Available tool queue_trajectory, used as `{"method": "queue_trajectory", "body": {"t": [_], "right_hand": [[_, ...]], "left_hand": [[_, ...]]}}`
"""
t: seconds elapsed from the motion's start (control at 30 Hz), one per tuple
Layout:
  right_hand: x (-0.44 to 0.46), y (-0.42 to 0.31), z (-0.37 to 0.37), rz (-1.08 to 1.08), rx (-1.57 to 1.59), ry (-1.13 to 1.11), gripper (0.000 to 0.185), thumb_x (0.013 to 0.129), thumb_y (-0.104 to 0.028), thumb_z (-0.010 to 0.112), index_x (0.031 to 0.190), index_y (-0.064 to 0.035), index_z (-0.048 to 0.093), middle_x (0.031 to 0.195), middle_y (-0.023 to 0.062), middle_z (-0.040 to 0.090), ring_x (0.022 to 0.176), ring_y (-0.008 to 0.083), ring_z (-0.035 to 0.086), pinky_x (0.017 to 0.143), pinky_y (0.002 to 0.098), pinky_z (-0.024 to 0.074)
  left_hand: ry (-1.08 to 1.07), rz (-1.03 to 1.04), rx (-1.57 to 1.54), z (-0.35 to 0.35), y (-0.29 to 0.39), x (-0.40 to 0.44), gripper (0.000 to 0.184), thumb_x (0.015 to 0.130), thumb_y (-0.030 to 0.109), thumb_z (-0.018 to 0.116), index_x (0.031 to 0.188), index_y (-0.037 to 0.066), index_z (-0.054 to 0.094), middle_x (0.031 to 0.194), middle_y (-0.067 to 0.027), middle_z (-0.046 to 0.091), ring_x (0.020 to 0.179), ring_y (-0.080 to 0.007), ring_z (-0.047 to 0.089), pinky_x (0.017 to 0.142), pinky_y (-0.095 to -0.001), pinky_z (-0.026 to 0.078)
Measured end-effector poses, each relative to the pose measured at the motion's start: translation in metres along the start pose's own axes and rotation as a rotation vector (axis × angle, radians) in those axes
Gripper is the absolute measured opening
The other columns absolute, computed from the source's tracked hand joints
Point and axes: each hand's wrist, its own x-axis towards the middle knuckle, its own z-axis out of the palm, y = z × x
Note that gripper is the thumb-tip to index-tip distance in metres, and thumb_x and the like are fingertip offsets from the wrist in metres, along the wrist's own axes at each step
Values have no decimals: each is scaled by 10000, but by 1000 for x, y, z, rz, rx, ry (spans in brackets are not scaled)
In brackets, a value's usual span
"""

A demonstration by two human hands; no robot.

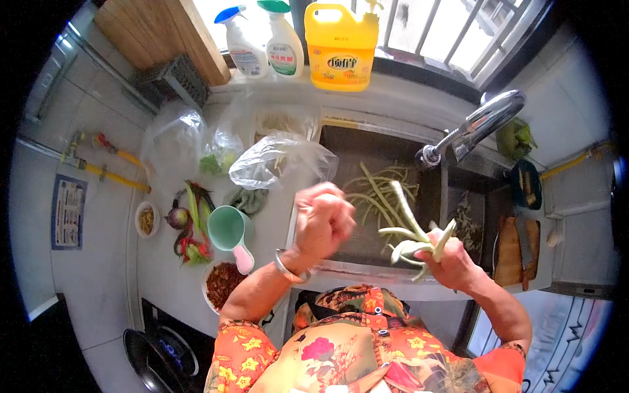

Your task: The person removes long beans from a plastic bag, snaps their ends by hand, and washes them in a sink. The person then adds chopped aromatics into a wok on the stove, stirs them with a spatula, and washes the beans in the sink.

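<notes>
My right hand (452, 263) is closed around a bunch of long green beans (419, 245) above the front of the sink (334, 252). Their ends stick out at several angles. More green beans (383, 196) lie loose in the sink basin. My left hand (324, 219) is curled into a fist at the sink's left edge, slightly blurred. What it holds, if anything, is hidden. Just beyond it, a clear plastic bag (265, 164) lies crumpled on the counter; whether the two touch I cannot tell.
Left on the counter are a green measuring scoop (226, 226), a bowl of dried chillies (226, 281), an onion (177, 218) and peppers. A faucet (488, 121) arches over the sink. A knife (524, 245) rests on a cutting board (508, 259) at right. A wok (147, 360) sits beside a lit burner.
</notes>
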Motion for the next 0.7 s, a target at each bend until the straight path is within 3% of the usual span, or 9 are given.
{"method": "queue_trajectory", "body": {"t": [0.03, 0.07, 0.13, 0.2, 0.3, 0.37, 0.43, 0.57, 0.7], "right_hand": [[-1, 2, -2, 64, 125, 39, 141, 740, -18, 604, 829, 5, 496, 723, 126, 489, 627, 287, 534, 532, 363, 444], [-2, 3, -8, 124, 127, 20, 136, 814, -97, 584, 886, -10, 509, 712, 128, 490, 623, 278, 529, 562, 364, 434], [3, 0, -19, 175, 287, 63, 113, 820, -80, 568, 886, -3, 517, 701, 87, 488, 580, 186, 515, 509, 318, 430], [6, 2, -25, 263, 519, 100, 74, 834, -65, 534, 872, -5, 514, 682, 28, 482, 567, 105, 494, 458, 269, 412], [9, -6, -38, 559, 928, 247, 105, 865, -154, 525, 877, -52, 504, 692, -1, 495, 559, 64, 499, 456, 226, 421], [11, -4, -37, 421, 1292, 547, 204, 874, -267, 533, 887, -67, 495, 701, -7, 506, 525, 66, 504, 439, 212, 438], [10, -6, -42, 344, 1433, 747, 285, 895, -364, 463, 843, -84, 447, 701, -12, 450, 457, 55, 456, 393, 195, 428], [-17, 20, -45, 14, 1851, 732, 295, 939, -340, 365, 853, -60, 401, 678, -6, 349, 412, 33, 291, 322, 182, 292], [-41, 26, -40, 2, 2015, 812, 264, 948, -305, 361, 854, -61, 397, 675, -2, 333, 428, 54, 288, 342, 206, 280]], "left_hand": [[-1, 172, 25, -5, 6, 7, 228, 800, 66, 440, 591, 78, 350, 501, 20, 257, 381, -57, 212, 298, -207, 196], [-7, 128, 27, -8, 14, 11, 228, 799, 74, 434, 588, 75, 348, 503, 19, 265, 383, -58, 220, 299, -207, 199], [-26, 72, 21, -12, 19, 13, 228, 798, 83, 427, 585, 73, 346, 504, 17, 272, 385, -60, 227, 300, -206, 201], [-72, -190, -168, -14, 16, 13, 201, 787, 110, 420, 597, 53, 394, 498, 14, 287, 391, -67, 243, 300, -206, 203], [-79, -259, -313, -16, 7, 11, 177, 774, 128, 422, 627, 34, 454, 491, 11, 295, 400, -76, 257, 301, -208, 206], [-93, -292, -399, -22, -4, 8, 163, 773, 127, 424, 666, 23, 490, 497, 9, 303, 405, -77, 259, 303, -210, 214], [-62, -337, -376, -23, -12, 0, 162, 780, 125, 420, 676, 20, 485, 517, 5, 320, 417, -77, 267, 310, -208, 223], [-46, -498, -342, -28, -36, -10, 157, 805, 130, 418, 691, 29, 459, 542, 5, 327, 430, -78, 283, 315, -205, 231], [-27, -507, -408, -27, -36, -8, 170, 825, 136, 407, 687, 41, 435, 542, 8, 312, 437, -77, 272, 319, -202, 230]]}}
